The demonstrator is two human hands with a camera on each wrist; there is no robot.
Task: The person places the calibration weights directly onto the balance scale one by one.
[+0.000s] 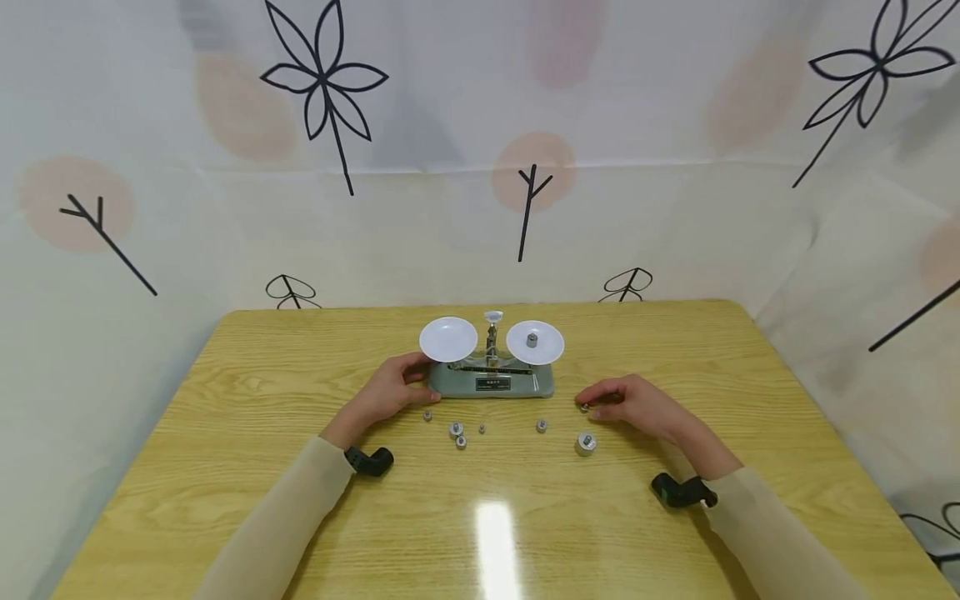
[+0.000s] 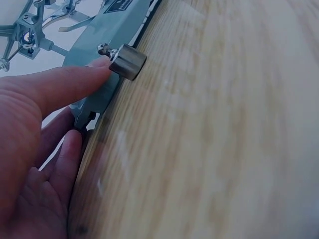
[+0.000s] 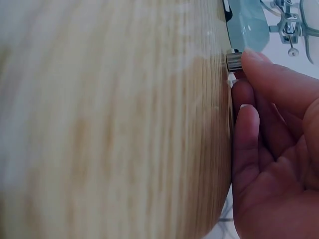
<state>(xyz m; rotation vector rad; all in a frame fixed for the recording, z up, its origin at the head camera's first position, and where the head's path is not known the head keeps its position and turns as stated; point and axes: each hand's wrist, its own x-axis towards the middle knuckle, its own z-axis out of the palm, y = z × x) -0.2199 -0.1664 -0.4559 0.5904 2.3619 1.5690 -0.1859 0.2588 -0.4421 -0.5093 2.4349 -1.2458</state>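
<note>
Already bearing one metal weight point(image 1: 532, 341) on the right pan point(image 1: 553, 343) of the balance scale point(image 1: 492, 385), set toward the far side of the table point(image 1: 420, 517). Around the scale's left end, holding on with the left hand point(image 1: 386, 390), thumb in front and fingers behind. Just off the right front corner, pinching a small weight point(image 1: 584, 407) between thumb and fingers of the right hand point(image 1: 636, 407), not yet on a pan. Nearer in, with six more weights point(image 1: 456, 430) left loose, the largest point(image 1: 586, 444) near that hand; probably early on.
</note>
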